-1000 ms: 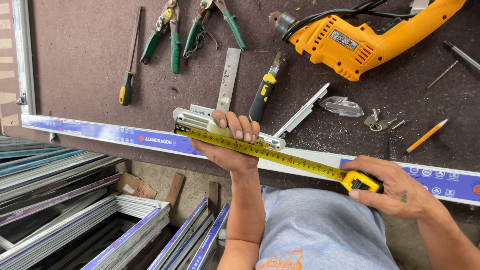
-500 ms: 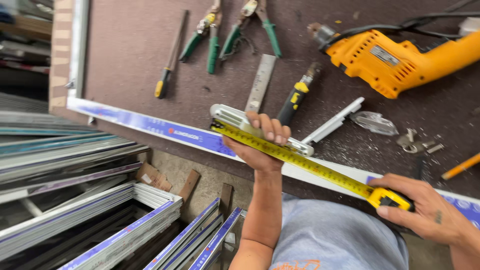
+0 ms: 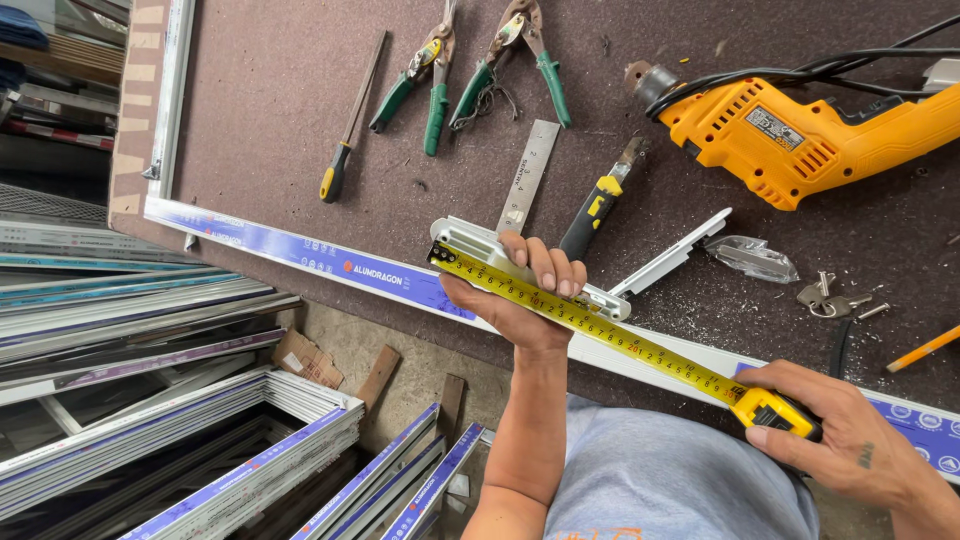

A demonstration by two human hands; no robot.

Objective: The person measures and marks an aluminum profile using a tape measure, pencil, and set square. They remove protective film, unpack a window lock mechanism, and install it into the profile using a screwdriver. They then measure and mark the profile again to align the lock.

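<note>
My left hand [image 3: 525,300] grips a short white aluminium piece [image 3: 470,242] and presses the yellow tape blade [image 3: 600,330] along it. The blade's hook end sits at the piece's left tip. My right hand [image 3: 845,440] holds the yellow and black tape measure case [image 3: 775,412] at the lower right, with the tape stretched taut between both hands. Under them a long aluminium profile wrapped in blue-and-white film [image 3: 300,255] lies along the front edge of the brown workbench [image 3: 260,110].
On the bench lie a file [image 3: 350,120], two green-handled snips [image 3: 435,80], a steel ruler [image 3: 528,175], a yellow-handled screwdriver [image 3: 600,200], an orange drill [image 3: 800,130], keys [image 3: 825,297] and a pencil [image 3: 920,350]. Stacked aluminium frames [image 3: 150,420] stand on the floor at left.
The view has shifted, so bench and hands sit further right and lower in frame. Both hands keep the same hold on the piece and the tape.
</note>
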